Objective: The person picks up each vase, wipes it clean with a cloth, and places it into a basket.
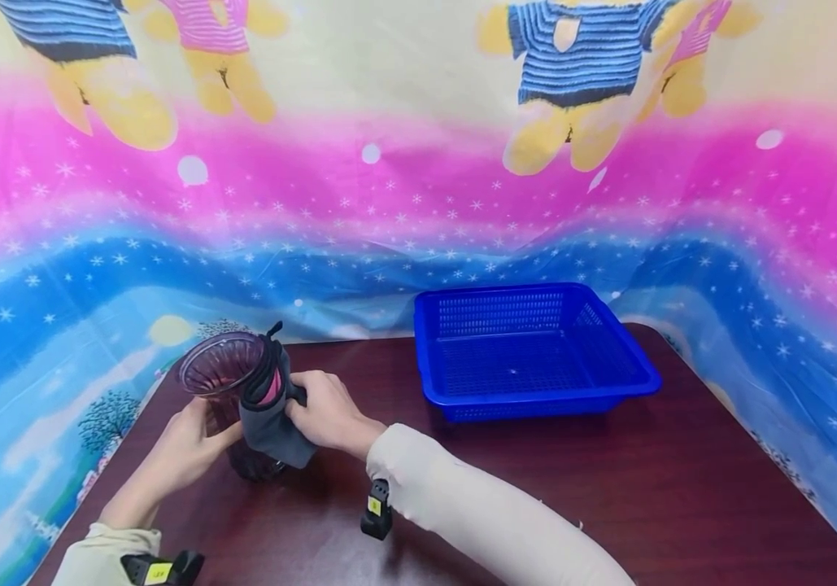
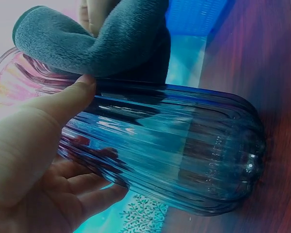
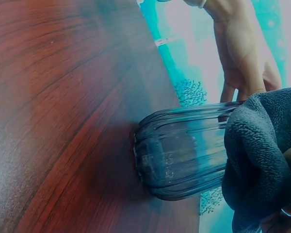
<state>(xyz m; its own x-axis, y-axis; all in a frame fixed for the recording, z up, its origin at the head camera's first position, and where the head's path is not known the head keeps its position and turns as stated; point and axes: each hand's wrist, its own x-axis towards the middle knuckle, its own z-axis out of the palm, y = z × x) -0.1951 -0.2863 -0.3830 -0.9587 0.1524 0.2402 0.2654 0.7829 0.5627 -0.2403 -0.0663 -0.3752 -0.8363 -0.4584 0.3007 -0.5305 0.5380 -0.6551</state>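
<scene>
A clear, ribbed glass vase [image 1: 222,366] with a flared, purplish rim stands on the left part of the table. My left hand [image 1: 185,443] grips its body from the left, thumb on the near side and fingers round the far side, as the left wrist view shows on the vase [image 2: 184,141]. My right hand [image 1: 326,409] holds a dark grey cloth [image 1: 277,435] against the vase's right side, just under the rim. In the right wrist view the fluffy cloth [image 3: 262,155] is bunched and covers the vase's upper part.
A blue plastic basket [image 1: 535,403] with perforated walls stands at the back right of the dark red-brown table [image 1: 535,488]. A printed curtain [image 1: 389,203] hangs close behind the table and along its sides.
</scene>
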